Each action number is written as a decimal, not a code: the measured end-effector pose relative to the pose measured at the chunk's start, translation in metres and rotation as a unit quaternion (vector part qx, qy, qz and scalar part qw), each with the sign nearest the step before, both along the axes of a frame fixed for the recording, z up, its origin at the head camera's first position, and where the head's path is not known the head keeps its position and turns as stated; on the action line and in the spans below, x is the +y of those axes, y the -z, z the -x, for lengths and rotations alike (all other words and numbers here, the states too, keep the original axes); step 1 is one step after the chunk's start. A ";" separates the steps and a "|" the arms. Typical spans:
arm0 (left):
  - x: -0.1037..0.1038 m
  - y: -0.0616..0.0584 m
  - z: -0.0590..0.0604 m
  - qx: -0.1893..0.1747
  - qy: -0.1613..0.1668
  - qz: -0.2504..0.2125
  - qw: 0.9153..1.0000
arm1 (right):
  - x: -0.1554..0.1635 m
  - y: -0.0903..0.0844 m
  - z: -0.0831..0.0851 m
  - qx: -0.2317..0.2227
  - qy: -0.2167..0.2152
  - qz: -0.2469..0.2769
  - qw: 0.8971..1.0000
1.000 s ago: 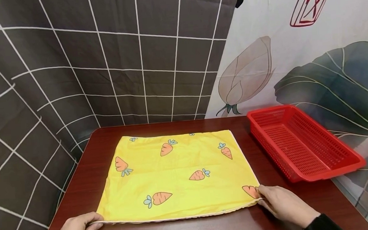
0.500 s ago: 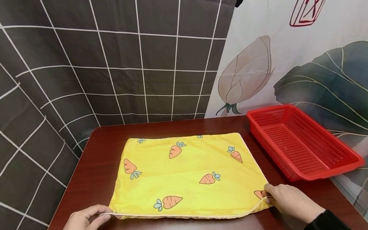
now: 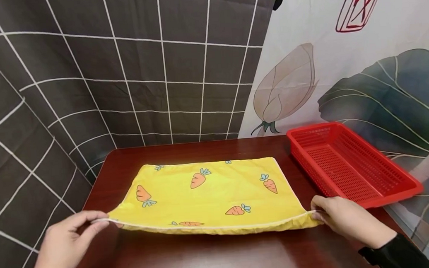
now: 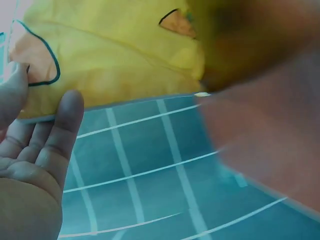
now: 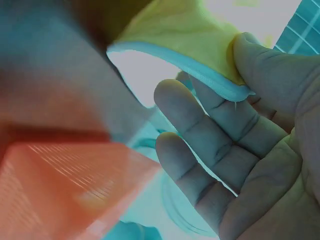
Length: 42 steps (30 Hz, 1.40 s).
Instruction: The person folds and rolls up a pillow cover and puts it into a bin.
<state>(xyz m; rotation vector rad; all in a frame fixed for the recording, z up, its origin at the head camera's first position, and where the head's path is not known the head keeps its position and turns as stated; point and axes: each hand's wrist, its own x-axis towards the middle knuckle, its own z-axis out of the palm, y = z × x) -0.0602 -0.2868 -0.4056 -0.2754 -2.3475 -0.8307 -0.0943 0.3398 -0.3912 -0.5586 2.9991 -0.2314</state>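
A yellow carrot-print cloth [image 3: 211, 196], rectangular like a pillowcase and edged in white, spreads across the table. Its near edge is raised and sags slightly between both hands. My left hand [image 3: 63, 244] pinches the near left corner between thumb and fingers; the left wrist view shows the thumb over the cloth [image 4: 115, 60] and the fingers beneath. At the near right corner, my right hand [image 3: 345, 218] pinches the white edge. In the right wrist view, the thumb presses on top of that corner while the other fingers [image 5: 175, 102] extend below it.
A red perforated plastic basket [image 3: 352, 174] stands at the right side of the table, just beyond my right hand. The dark red-brown table [image 3: 215, 258] meets a grey grid-patterned curtain [image 3: 185, 90] behind and at left. A flower-printed sheet [image 3: 289, 87] hangs at back right.
The cloth first shifted right and then back left. Both hands have lifted its near edge off the table and moved slightly apart, while its far edge stays flat.
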 end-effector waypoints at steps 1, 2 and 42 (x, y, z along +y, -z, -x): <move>-0.001 -0.008 0.003 0.011 0.003 0.000 1.000 | 0.000 -0.005 0.001 0.004 0.001 -0.001 1.000; -0.001 -0.016 0.005 0.024 0.004 0.004 1.000 | -0.001 -0.010 0.002 0.010 0.001 -0.002 1.000; -0.026 0.048 0.138 -0.335 0.049 0.146 0.930 | -0.084 0.010 0.229 -0.059 -0.015 -0.158 0.986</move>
